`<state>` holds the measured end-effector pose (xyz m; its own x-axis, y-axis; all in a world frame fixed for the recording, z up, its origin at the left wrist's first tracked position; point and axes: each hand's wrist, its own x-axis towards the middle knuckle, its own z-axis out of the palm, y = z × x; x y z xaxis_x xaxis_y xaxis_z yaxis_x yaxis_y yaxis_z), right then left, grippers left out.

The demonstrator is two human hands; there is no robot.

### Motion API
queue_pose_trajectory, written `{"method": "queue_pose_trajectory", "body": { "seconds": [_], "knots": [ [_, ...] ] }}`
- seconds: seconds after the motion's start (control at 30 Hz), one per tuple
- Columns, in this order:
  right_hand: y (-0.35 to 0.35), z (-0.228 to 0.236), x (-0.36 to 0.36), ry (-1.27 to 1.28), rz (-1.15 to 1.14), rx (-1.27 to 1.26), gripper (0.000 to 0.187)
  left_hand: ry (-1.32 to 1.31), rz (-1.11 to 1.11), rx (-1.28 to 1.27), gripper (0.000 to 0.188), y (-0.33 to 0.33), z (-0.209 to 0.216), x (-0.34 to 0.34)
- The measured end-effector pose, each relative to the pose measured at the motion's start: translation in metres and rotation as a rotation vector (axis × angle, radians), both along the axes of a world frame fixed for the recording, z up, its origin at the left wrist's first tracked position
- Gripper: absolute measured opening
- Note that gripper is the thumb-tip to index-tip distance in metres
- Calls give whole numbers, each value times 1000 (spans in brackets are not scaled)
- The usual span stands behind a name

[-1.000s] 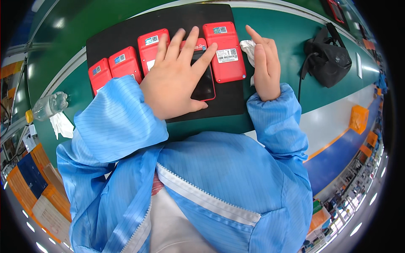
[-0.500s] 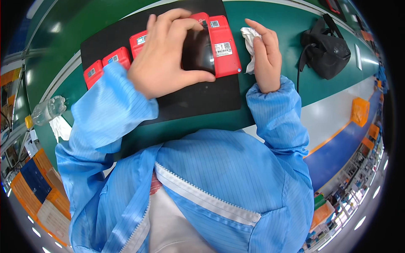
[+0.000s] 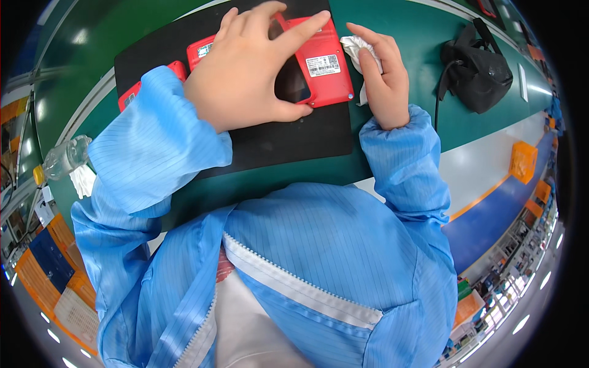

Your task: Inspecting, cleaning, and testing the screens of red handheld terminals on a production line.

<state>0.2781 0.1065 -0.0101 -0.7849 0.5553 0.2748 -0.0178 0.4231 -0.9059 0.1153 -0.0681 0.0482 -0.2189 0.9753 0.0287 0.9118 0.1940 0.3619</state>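
Observation:
My left hand [image 3: 239,76] is spread over a red device with a dark glossy screen [image 3: 292,84]. Its thumb is at the near edge and its fingers reach round the far side, so the hand covers much of the device. Just right of it, and partly under it, a red device with a white label [image 3: 325,65] lies on the black mat [image 3: 294,142]. Beside that device's right edge, my right hand [image 3: 388,80] pinches a crumpled white wipe [image 3: 356,50] between thumb and fingers. More red devices [image 3: 199,54] show partly behind my left hand and sleeve.
The mat lies on a green table [image 3: 423,37]. A black bag-like object [image 3: 478,70] with a cable stands at the right. Far left are a clear bottle [image 3: 64,158] with a yellow cap and a crumpled white paper [image 3: 83,181]. An orange box [image 3: 523,161] sits beyond the table.
My left index finger has stretched out rightward over the far end of the devices. The right hand and wipe have moved slightly up and left, closer to the labelled device.

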Motion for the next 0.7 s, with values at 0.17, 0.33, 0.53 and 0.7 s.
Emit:
{"method": "queue_pose_trajectory", "body": {
  "seconds": [0.17,0.33,0.53,0.7],
  "knots": [
    [0,1,-2,31,12,-75,30,-288,45,301,89,-4,2,-2],
    [1,-1,1,14,3,75,28,-245,59,191,89,-42,-17,-13],
    [-12,4,-2,-219,-77,413,30,76,79,82,106,-57,-26,-13],
    [-14,3,-1,-211,-60,420,29,195,76,-50,118,-55,-24,-15]
  ]
}}
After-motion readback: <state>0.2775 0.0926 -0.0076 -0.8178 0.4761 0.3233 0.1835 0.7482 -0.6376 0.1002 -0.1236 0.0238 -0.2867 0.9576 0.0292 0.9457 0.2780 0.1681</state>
